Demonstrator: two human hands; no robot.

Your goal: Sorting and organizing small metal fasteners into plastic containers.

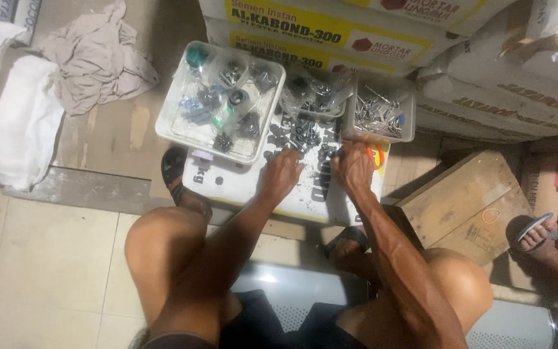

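We sit low, knees apart, both arms reaching forward to a flat white board (240,184) lying on the floor (46,258).

Left hand (280,173): palm down on the board, fingers curled, tips in a loose scatter of small dark screws (301,136). We cannot tell whether it grips any piece.

Right hand (353,167): also palm down, fingers bent toward the right edge of the same scatter. The fingertips are hidden by the knuckles, so we cannot tell whether anything is pinched. An orange-red loop (376,157) lies just beside this hand, on the board.

The screws lie on the far part of the board, between 2 containers and right at both sets of fingertips.

Around them:
- White tray (166,123), far left of the board, holding clear bags of small hardware.
- Small tub (409,119), far right, filled with pale metal pins.
- 1 clear bag (314,97) of dark parts between tray and tub.
- Stacked sacks (485,71) behind the containers.
- Crumpled cloth (95,61) on the floor at far left.
- Wooden crate (466,203) to the right.
- Another person's sandalled foot (537,234) at the right edge, beside the crate.
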